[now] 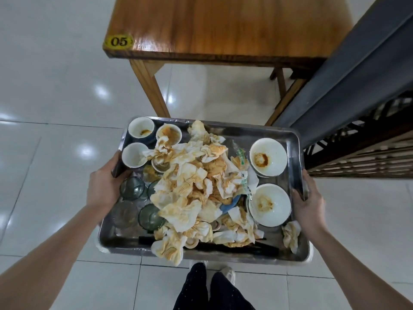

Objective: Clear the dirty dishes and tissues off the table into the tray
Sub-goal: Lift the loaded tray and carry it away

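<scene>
The metal tray (271,131) carries stained tissues (196,182), white bowls (268,156) and glasses (132,187).

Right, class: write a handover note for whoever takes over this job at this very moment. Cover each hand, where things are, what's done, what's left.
Left hand grips the left rim of the steel tray; right hand grips its right rim. Tray is held over the floor, short of table 05.
In the tray: stained tissues heaped in the middle, small white cups far left, glasses near left, two white bowls on the right.
Done: the part of the table in view shows no dishes or tissues.
Left: check the table's unseen far end; one tissue hangs over the near rim and may drop.
</scene>
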Available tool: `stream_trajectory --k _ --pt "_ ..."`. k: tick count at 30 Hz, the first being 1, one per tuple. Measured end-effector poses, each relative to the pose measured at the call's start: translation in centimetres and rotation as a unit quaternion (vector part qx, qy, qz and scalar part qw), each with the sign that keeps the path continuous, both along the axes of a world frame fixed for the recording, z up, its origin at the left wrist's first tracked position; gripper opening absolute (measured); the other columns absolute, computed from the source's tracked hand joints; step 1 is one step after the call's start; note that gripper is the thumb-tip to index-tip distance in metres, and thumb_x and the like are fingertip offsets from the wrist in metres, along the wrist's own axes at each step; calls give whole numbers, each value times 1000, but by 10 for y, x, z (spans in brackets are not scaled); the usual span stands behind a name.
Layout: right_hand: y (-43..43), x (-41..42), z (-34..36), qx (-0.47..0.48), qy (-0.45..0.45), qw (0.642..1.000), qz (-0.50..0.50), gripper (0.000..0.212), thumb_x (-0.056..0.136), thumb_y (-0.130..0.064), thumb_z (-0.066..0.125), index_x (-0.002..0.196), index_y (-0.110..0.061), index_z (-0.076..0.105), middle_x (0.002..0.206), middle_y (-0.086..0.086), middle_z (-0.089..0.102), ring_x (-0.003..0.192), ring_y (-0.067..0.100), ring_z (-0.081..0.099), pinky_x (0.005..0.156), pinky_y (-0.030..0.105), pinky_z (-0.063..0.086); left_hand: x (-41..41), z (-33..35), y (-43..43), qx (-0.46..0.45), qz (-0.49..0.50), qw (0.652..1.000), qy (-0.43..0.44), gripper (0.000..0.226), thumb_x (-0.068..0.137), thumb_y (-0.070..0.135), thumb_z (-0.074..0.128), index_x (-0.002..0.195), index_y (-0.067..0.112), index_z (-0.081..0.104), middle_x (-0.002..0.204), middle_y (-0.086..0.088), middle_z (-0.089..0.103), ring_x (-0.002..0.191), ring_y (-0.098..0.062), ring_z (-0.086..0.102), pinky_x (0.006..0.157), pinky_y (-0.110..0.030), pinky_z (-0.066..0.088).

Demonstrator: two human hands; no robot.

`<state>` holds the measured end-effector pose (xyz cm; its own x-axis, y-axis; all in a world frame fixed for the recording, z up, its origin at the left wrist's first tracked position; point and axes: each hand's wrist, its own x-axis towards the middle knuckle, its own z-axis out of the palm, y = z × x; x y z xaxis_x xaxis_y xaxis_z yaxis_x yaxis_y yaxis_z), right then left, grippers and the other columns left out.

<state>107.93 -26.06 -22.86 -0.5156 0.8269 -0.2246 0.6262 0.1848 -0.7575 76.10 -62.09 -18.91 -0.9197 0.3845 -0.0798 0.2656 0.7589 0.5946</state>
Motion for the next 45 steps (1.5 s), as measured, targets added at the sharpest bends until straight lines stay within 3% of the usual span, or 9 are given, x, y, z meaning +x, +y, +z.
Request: stream_trajectory --k 11,15,20,24,28,34,38,40,45 --pt "2 58 136 24 31 998 -41 63 88 -12 61 141 -36 39 126 -16 58 115 14 58 97 30 45 24 140 24 2 -84 994 74 66 80 9 72 138 32 50 84 -11 68 75 -33 61 64 -35 42" --pt "4 92 181 8 40 996 -77 64 89 -14 61 138 -48 36 122 -6 64 103 19 65 87 45 55 38 184 46 1 -138 984 111 67 81 9 73 141 29 49 92 -21 70 81 -41 65 65 -42 46" --pt "7 140 232 52 26 990 -132 62 89 -13 63 139 -41 41 101 -7 61 63 -14 60 48 6 46 61 227 81 17 -183 979 85 61 87 7 67 142 23 48 110 -22 69 96 -44 63 80 -50 51" --pt "-1 183 265 80 34 981 -176 59 87 -10 67 139 -30 46 116 -11 57 96 4 58 86 22 46 75 252 115 10 -251 963 93 51 88 11 67 137 17 55 104 -25 69 91 -43 64 72 -42 45" --pt "-17 229 285 82 65 966 -236 56 85 1 67 136 -14 49 129 0 56 117 19 54 105 39 40 88 273 154 34 -317 945 72 46 89 10 66 135 12 57 107 -23 69 93 -42 64 72 -42 46" --pt "-56 304 295 93 53 935 -339 57 82 6 67 135 -11 50 119 19 63 98 32 64 90 51 50 132 294 207 75 -418 903 61 17 88 14 64 100 3 71 89 -18 70 80 -38 63 66 -42 48" --pt "-88 356 298 117 13 903 -413 58 79 9 67 132 -10 53 89 16 66 71 19 53 71 31 45 176 298 244 60 -457 886 59 7 85 6 67 92 7 68 79 -13 64 73 -35 59 56 -34 37" --pt "-103 384 301 137 -29 887 -439 58 77 5 68 131 -12 55 67 -2 54 56 12 44 59 25 38 200 297 264 41 -486 872 52 20 85 10 69 104 6 68 91 -14 67 85 -39 61 64 -40 44" --pt "-130 452 306 153 -81 852 -494 58 77 -7 73 131 -22 56 60 -10 49 50 8 46 51 21 34 270 296 315 19 -529 846 57 52 84 18 70 135 17 57 118 -22 66 109 -44 58 79 -42 46"
